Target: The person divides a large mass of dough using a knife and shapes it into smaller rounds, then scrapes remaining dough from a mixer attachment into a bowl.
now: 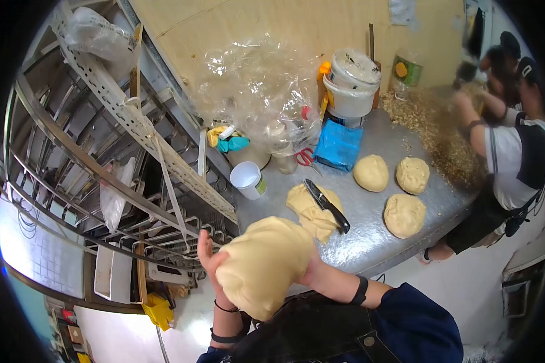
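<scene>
A large pale-yellow lump of dough [265,260] is held up in front of my chest, between both hands. My left hand [213,263] supports its left side, with a few fingertips showing past the edge. On the other side my right hand [312,267] presses against the dough, its fingers mostly hidden behind it. Beyond the lump, a flatter piece of dough [309,221] lies on the metal table [360,242], with a black-handled knife [328,207] resting across it. Three rounded dough balls, the nearest one [404,216] lowest, sit to the right.
Behind the dough stand a white cup [248,180], red scissors [306,157], a blue packet [339,145], white buckets [349,91] and crumpled clear plastic [260,91]. A metal rack [103,85] borders the left. Co-workers [515,139] handle a brown crumbly heap [436,133] at right.
</scene>
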The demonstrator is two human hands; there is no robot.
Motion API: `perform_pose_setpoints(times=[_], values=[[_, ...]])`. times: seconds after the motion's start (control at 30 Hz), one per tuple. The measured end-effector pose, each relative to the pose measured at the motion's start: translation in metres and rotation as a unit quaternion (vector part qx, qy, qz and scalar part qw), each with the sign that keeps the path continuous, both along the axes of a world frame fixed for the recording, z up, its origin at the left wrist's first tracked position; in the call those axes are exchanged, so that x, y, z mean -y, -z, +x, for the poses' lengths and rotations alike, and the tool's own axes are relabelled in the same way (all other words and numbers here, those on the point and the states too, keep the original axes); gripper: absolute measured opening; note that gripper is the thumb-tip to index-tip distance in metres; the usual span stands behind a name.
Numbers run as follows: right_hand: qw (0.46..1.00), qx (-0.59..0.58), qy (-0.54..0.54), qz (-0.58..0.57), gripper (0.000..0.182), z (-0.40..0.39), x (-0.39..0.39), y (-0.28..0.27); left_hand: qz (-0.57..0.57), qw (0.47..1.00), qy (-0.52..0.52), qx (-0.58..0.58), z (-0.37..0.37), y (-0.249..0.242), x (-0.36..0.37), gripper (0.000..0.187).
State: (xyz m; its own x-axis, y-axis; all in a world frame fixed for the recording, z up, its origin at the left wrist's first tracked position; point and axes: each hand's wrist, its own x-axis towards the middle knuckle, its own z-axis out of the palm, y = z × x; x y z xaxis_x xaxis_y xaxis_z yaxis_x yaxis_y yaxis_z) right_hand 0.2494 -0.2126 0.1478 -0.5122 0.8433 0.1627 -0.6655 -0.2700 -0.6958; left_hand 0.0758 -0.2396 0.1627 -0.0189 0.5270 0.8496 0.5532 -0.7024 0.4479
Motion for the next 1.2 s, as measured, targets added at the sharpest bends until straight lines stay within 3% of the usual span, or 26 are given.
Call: perform_pose_setpoints(times=[0.03,0.07,0.1,0.17,0.2,0.23,0.27,0.3,0.33,0.37,0.4,0.43,0.47,0.5,0.53,0.57,0.67,0.77,0.83,0.9,0.93,0.97,1.0,1.03,1.07,1.2], values=[[0.979,0.1,0.12,0.132,0.051,0.004,0.0,0.0,-0.055,0.989,-0.124,-0.05,0.004,-0.008,-0.001,0.071],[0.978,0.101,0.121,0.135,0.051,0.01,-0.001,-0.003,-0.226,0.948,0.006,0.224,0.017,-0.015,0.007,0.071],[0.991,0.004,0.091,0.093,0.049,0.019,-0.004,-0.007,-0.223,0.949,0.007,0.223,0.017,-0.008,0.01,0.071],[0.981,-0.191,0.026,0.009,0.046,0.038,-0.011,-0.019,-0.362,0.93,0.054,0.013,0.01,0.011,0.022,0.073],[0.958,-0.286,-0.006,-0.033,0.044,0.045,-0.013,-0.025,-0.448,0.851,0.15,0.229,0.021,0.013,0.03,0.073],[0.923,-0.375,-0.038,-0.075,0.042,0.051,-0.012,-0.03,-0.505,0.71,0.237,0.429,0.036,0.01,0.038,0.075],[0.934,-0.332,0.047,-0.121,0.039,0.054,-0.008,-0.034,-0.547,0.617,0.298,0.481,0.042,0.002,0.043,0.083],[0.936,-0.328,0.047,-0.121,0.039,0.052,-0.004,-0.029,-0.545,0.615,0.3,0.484,0.047,-0.001,0.043,0.083],[0.971,-0.156,0.156,-0.087,0.036,0.047,0.001,-0.019,-0.505,0.567,0.408,0.507,0.053,-0.004,0.04,0.087],[0.965,0.021,0.256,-0.048,0.033,0.041,0.007,-0.013,-0.457,0.512,0.507,0.522,0.057,-0.007,0.037,0.092],[0.967,0.023,0.25,-0.051,0.033,0.034,0.015,-0.012,-0.45,0.562,0.479,0.502,0.059,-0.009,0.033,0.096],[0.98,-0.066,0.18,-0.058,0.031,0.026,0.023,-0.014,-0.448,0.564,0.475,0.505,0.062,-0.006,0.028,0.096],[0.98,-0.155,0.11,-0.065,0.03,0.021,0.027,-0.017,-0.502,0.668,0.4,0.377,0.063,0.001,0.02,0.098],[0.98,-0.157,0.106,-0.065,0.03,0.019,0.028,-0.02,-0.539,0.748,0.311,0.232,0.071,-0.02,0.009,0.101],[0.982,-0.14,0.078,-0.096,0.03,0.016,0.029,-0.022,-0.54,0.594,0.353,0.48,0.074,-0.053,0.02,0.099],[0.983,-0.122,0.052,-0.127,0.03,0.015,0.029,-0.024,-0.512,0.559,0.368,0.539,0.078,-0.052,0.02,0.099],[0.944,-0.235,-0.032,-0.23,0.032,0.027,0.006,-0.041,-0.466,0.564,0.39,0.559,0.076,-0.005,0.013,0.099],[0.921,-0.289,-0.128,-0.227,0.035,0.033,-0.015,-0.047,-0.444,0.564,0.4,0.57,0.07,0.006,0.013,0.098],[0.926,-0.257,-0.136,-0.24,0.037,0.023,-0.03,-0.016,-0.432,0.572,0.405,0.568,0.065,0.0,0.015,0.098],[0.931,-0.226,-0.14,-0.25,0.041,0.011,-0.046,0.052,-0.412,0.585,0.407,0.567,0.059,-0.006,0.016,0.097],[0.992,-0.001,-0.093,-0.086,0.046,0.005,-0.045,0.101,-0.395,0.593,0.409,0.57,0.054,-0.009,0.016,0.097],[0.97,0.224,-0.039,0.086,0.054,0.005,-0.045,0.127,-0.367,0.6,0.415,0.578,0.049,-0.012,0.016,0.097],[0.97,0.223,-0.039,0.088,0.054,0.012,-0.042,0.117,-0.338,0.612,0.417,0.581,0.043,-0.016,0.017,0.097],[0.991,0.073,-0.106,-0.047,0.063,0.023,-0.028,0.091,-0.309,0.618,0.423,0.586,0.037,-0.02,0.019,0.097],[0.965,-0.08,-0.17,-0.184,0.074,0.033,-0.015,0.07,-0.285,0.624,0.429,0.588,0.032,-0.023,0.022,0.097],[0.964,-0.158,-0.185,-0.109,0.07,0.058,-0.009,0.019,-0.297,0.657,0.414,0.556,0.034,-0.047,0.03,0.094]])
